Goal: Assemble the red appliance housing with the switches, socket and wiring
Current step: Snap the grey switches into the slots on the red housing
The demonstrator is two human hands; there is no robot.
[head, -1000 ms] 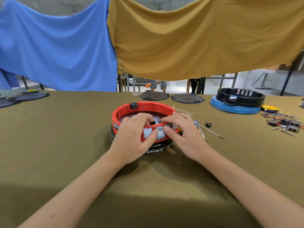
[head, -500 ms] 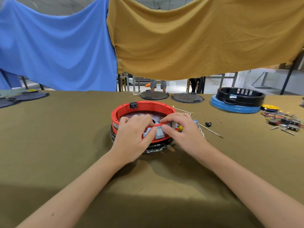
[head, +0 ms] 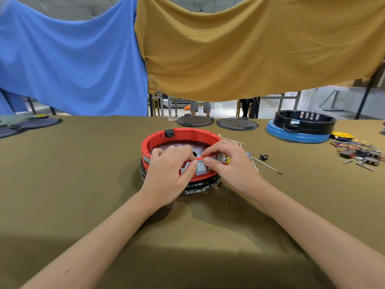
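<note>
Fingers (head: 188,152) of the left hand (head: 168,174) and right hand (head: 233,165) curl over the near rim of the round red plastic housing (head: 181,135), thumbs pressing the grey rocker switch (head: 201,168). Housing sits mid-worktop (head: 83,163) on olive cloth.

Table: we see a wide table (head: 62,184) covered in olive-brown cloth, filling the lower half of the view.
Blue sheet: above the table's far edge, to the left, a blue sheet (head: 73,59) hangs in loose folds.
Ochre sheet: just beside the blue sheet, to its right, an ochre sheet (head: 250,49) sags above the table.
Gap under the sheets: beyond the table's far edge we make out a pale, brightly lit floor (head: 227,108), metal frame legs (head: 363,97) and chair legs (head: 155,105).
Ceiling: above the sheets, a grey strip of ceiling (head: 73,5) shows.
Light: even and soft across the table, brighter beyond it.
</note>
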